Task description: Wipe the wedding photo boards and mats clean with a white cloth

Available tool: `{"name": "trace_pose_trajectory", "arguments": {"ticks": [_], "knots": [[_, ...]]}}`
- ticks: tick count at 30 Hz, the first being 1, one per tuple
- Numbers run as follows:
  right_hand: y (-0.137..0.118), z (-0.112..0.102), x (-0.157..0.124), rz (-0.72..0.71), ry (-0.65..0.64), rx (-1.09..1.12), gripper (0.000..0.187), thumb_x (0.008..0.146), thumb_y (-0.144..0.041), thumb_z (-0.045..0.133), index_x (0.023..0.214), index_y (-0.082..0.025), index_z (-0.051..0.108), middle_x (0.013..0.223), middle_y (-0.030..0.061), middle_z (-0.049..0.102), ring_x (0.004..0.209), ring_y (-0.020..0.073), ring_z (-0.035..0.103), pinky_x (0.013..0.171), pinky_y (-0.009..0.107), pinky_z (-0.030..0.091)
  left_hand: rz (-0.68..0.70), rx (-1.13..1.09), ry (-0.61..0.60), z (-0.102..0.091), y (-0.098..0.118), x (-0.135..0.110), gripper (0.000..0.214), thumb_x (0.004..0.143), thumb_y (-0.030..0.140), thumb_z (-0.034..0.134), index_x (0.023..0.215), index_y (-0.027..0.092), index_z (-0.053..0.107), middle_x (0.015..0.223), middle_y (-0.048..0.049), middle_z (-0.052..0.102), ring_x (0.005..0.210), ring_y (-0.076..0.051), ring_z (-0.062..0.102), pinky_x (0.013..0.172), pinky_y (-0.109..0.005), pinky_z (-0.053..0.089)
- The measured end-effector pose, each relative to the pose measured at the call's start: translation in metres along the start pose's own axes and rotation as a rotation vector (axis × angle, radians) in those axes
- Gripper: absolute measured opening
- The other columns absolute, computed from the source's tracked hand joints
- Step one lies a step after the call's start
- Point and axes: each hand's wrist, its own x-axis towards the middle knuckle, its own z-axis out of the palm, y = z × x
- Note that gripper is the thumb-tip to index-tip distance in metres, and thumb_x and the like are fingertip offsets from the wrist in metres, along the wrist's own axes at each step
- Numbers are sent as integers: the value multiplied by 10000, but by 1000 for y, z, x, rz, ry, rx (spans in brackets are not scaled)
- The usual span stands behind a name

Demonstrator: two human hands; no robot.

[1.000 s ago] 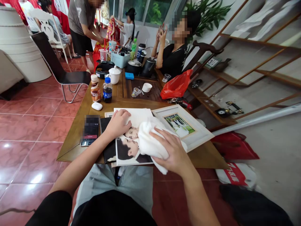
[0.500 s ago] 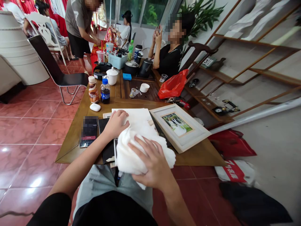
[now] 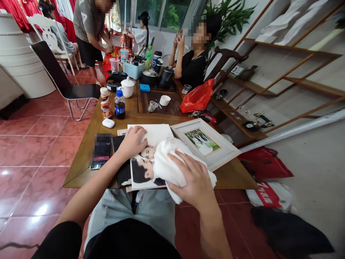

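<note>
Left hand (image 3: pixel 132 142) lies flat with fingers spread, pinning the portrait print (image 3: pixel 142 172) to the desk (image 3: pixel 81 176), while right hand (image 3: pixel 192 178) curls its fingers around a white cloth (image 3: pixel 172 169) pressed on the print's lower right.
</note>
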Motion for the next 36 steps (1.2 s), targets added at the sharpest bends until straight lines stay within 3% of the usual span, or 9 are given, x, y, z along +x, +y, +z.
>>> {"name": "trace_pose_trajectory", "arguments": {"ticks": [4, 11, 20, 25, 29, 36], "knots": [[-8, 4, 5, 8, 13, 20, 807, 852, -459, 655, 1591, -343, 351, 1552, 120, 517, 1366, 396, 511, 1071, 568, 396, -1, 11, 6, 0, 0, 0, 262, 916, 209, 578, 1172, 204, 631, 1288, -114, 618, 1302, -280, 553, 1216, -491, 359], [-42, 9, 26, -119, -73, 98, 855, 771, -516, 713, 1560, -327, 444, 1590, 100, 491, 1394, 395, 477, 1135, 568, 334, 9, -25, -3, 2, -6, 0, 234, 957, 248, 597, 1187, 225, 630, 1297, -102, 621, 1288, -273, 566, 1202, -500, 376], [-4, 4, 26, 26, -35, 36, 737, 869, -484, 655, 1557, -329, 441, 1551, 104, 531, 1374, 361, 516, 1074, 525, 407, 4, -9, 9, 1, 0, 0, 285, 912, 213, 584, 1190, 212, 645, 1282, -110, 624, 1296, -290, 559, 1200, -510, 387], [-6, 5, 33, -67, -85, 46, 797, 833, -474, 695, 1572, -351, 424, 1586, 95, 494, 1391, 377, 493, 1095, 537, 390, 17, -21, 7, 0, -1, 0, 286, 920, 212, 581, 1199, 214, 643, 1286, -116, 619, 1295, -291, 560, 1191, -506, 402], [3, 7, 55, -84, -158, 75, 779, 840, -494, 697, 1563, -348, 448, 1592, 86, 493, 1386, 367, 502, 1112, 533, 386, 45, -21, -19, -1, -5, 0, 301, 915, 197, 583, 1211, 200, 637, 1289, -129, 618, 1296, -290, 560, 1194, -495, 397], [45, 24, 114, -68, -202, 125, 722, 887, -540, 655, 1551, -325, 472, 1594, 87, 491, 1413, 355, 488, 1138, 545, 384, 42, -8, -37, -1, -4, 2, 298, 907, 212, 580, 1196, 193, 645, 1292, -134, 628, 1278, -294, 574, 1176, -488, 419]]}}
